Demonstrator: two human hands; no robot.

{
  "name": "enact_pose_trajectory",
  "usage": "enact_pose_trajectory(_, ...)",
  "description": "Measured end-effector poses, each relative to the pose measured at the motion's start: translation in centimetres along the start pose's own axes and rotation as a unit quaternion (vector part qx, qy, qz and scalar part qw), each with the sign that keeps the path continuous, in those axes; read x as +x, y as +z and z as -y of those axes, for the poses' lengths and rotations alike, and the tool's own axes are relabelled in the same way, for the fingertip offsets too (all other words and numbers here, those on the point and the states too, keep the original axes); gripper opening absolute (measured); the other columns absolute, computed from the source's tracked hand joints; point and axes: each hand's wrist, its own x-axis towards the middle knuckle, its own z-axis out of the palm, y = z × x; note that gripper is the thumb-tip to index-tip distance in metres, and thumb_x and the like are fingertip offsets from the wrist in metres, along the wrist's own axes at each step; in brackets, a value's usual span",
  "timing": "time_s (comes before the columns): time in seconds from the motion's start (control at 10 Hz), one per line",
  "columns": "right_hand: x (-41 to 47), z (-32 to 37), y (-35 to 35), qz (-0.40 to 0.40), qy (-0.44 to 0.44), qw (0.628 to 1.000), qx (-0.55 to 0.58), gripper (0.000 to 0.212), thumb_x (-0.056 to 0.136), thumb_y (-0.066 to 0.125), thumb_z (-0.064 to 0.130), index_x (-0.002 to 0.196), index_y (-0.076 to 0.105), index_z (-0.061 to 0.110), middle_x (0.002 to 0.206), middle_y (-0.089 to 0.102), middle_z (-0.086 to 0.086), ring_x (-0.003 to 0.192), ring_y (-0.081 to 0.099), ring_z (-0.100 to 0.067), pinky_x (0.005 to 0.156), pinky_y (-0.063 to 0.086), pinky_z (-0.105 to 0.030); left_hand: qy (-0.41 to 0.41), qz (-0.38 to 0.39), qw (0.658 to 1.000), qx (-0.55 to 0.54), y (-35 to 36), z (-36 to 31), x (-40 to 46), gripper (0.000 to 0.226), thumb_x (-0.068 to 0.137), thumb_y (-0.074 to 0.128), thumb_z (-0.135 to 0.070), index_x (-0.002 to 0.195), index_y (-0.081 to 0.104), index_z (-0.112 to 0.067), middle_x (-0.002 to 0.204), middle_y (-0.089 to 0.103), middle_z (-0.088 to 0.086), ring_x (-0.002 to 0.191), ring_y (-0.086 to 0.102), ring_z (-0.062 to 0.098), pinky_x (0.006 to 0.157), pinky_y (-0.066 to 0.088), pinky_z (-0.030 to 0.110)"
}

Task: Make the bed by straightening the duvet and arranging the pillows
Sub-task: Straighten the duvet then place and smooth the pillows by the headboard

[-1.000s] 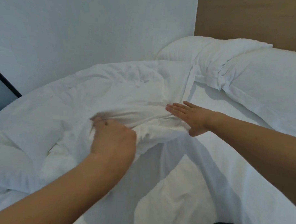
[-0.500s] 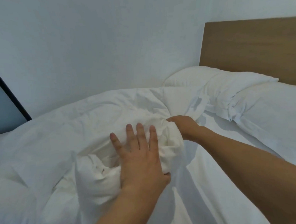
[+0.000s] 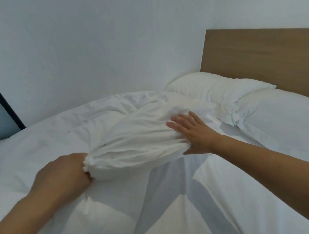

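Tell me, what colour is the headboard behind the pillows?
Plain light brown, wood-look; the headboard shows best in the head view.

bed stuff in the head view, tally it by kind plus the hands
pillows: 2, far one and near one
duvet: 1
headboard: 1
hands: 2, left hand and right hand
total: 6

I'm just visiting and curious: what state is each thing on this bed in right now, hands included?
Duvet: bunched and creased, not yet spread flat.
Left hand: fingers curled, gripping a gathered end of the duvet.
Right hand: fingers straight, pressing on the duvet.
Far pillow: lying by the headboard.
Near pillow: lying beside it, touching.
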Motion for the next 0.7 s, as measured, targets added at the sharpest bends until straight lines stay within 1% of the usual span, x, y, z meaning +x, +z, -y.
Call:
enact_pose_trajectory(0.1, -0.4, -4.0, 1.0, 0.046, 0.097, 0.993, -0.048, 0.134, 0.06, 0.072, 0.069, 0.147, -0.024, 0.035, 0.16, -0.014, -0.004, 0.148, -0.013, -0.027, 0.115, -0.009, -0.059, -0.03, 0.044, 0.998, -0.04, -0.1, 2.1, -2.5, 0.026, 0.075, 0.063, -0.034, 0.069, 0.038, -0.039, 0.076, 0.055, -0.015, 0.078, 0.057, 0.014, 0.075, 0.049, 0.024)
enact_pose_trajectory(0.2, 0.4, -3.5, 2.5, 0.104, 0.121, 0.987, -0.027, 0.127, 0.062, 0.07, 0.067, 0.15, -0.016, 0.034, 0.161, -0.007, -0.007, 0.148, 0.0, -0.027, 0.117, 0.0, -0.057, -0.064, 0.056, 0.995, -0.051, -1.0, 3.7, -3.7, 0.033, 0.068, 0.07, -0.017, 0.07, 0.046, -0.04, 0.07, 0.053, -0.012, 0.071, 0.055, 0.016, 0.071, 0.048, 0.029)
enact_pose_trajectory(0.3, 0.9, -0.3, 4.1, 0.099, 0.184, 0.97, 0.122, 0.06, 0.078, 0.06, 0.051, 0.126, 0.034, 0.026, 0.129, 0.053, -0.003, 0.107, 0.058, -0.027, 0.093, 0.045, -0.04, -0.092, 0.046, 0.993, -0.062, -0.5, 6.3, -2.5, 0.025, 0.056, 0.073, -0.024, 0.068, 0.055, -0.035, 0.065, 0.061, -0.003, 0.06, 0.056, 0.018, 0.06, 0.047, 0.03)
enact_pose_trajectory(0.4, 0.8, 2.0, 4.7, 0.083, 0.195, 0.963, 0.165, 0.028, 0.086, 0.051, 0.046, 0.102, 0.044, 0.024, 0.104, 0.06, 0.002, 0.082, 0.06, -0.025, 0.066, 0.041, -0.031, -0.122, 0.003, 0.991, 0.049, -1.2, 7.9, -0.9, 0.052, 0.049, 0.069, -0.056, 0.088, 0.044, -0.032, 0.078, 0.062, 0.005, 0.068, 0.058, 0.026, 0.07, 0.053, 0.04)
enact_pose_trajectory(0.5, 1.1, 3.0, 5.4, 0.096, 0.213, 0.952, 0.196, 0.032, 0.087, 0.049, 0.041, 0.114, 0.049, 0.022, 0.107, 0.06, 0.004, 0.086, 0.062, -0.026, 0.068, 0.04, -0.032, -0.023, -0.082, 0.97, 0.227, -2.0, 0.5, -2.4, 0.093, 0.066, 0.049, -0.059, 0.144, 0.008, -0.03, 0.148, 0.029, 0.019, 0.138, 0.026, 0.041, 0.112, 0.011, 0.065)
enact_pose_trajectory(0.6, 1.2, 3.0, 7.3, 0.128, 0.249, 0.931, 0.234, 0.035, 0.081, 0.048, 0.04, 0.113, 0.049, 0.026, 0.102, 0.064, 0.006, 0.081, 0.062, -0.022, 0.067, 0.047, -0.032, 0.216, -0.06, 0.956, 0.19, -1.3, -12.6, -3.6, 0.107, 0.073, 0.046, -0.062, 0.147, -0.026, -0.034, 0.157, -0.03, 0.007, 0.142, -0.031, 0.032, 0.105, -0.024, 0.065)
enact_pose_trajectory(0.7, 0.3, 1.6, 8.3, 0.17, 0.25, 0.877, 0.373, 0.037, 0.071, 0.048, 0.024, 0.108, 0.051, 0.03, 0.109, 0.06, 0.005, 0.09, 0.061, -0.018, 0.079, 0.055, -0.037, 0.196, -0.011, 0.95, 0.242, 2.0, -16.8, -0.2, 0.119, 0.069, 0.051, -0.079, 0.151, -0.018, -0.027, 0.16, -0.019, 0.01, 0.145, -0.022, 0.037, 0.098, -0.016, 0.076)
